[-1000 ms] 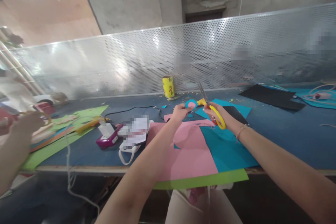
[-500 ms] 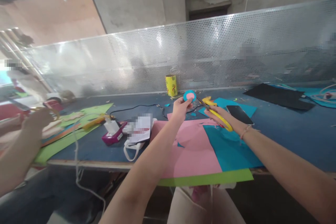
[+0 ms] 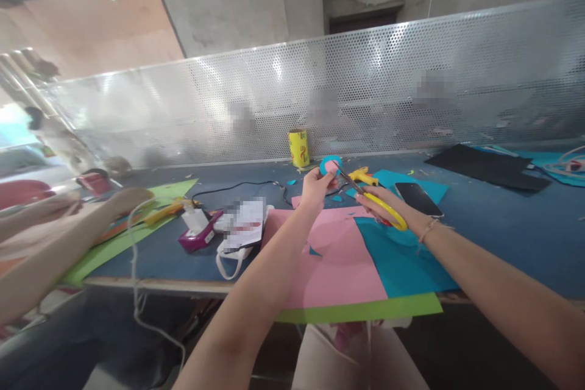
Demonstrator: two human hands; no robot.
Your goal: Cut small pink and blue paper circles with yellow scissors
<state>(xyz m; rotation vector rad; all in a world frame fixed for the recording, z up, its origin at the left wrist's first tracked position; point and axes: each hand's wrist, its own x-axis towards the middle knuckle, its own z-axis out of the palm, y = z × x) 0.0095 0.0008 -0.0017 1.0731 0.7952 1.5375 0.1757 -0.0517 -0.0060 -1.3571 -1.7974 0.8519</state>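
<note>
Between the fingers of my left hand is a small round paper piece, blue with a pink centre. My right hand is closed round the yellow-handled scissors, whose blades point up and left and reach the edge of the round piece. Whether the blades are cutting into it I cannot tell. Below my hands lie a pink sheet and a blue sheet, with a green sheet under them at the table edge. A small blue scrap rests on the pink sheet.
A yellow glue gun and a black phone lie beyond my right hand. At the back stands a yellow roll. A purple tissue box sits left. A co-worker's arm reaches over the table at far left.
The scissors' blades have come to the round piece's edge. My left hand has hardly moved. At far left the co-worker's arm has reached further right over the green paper.
</note>
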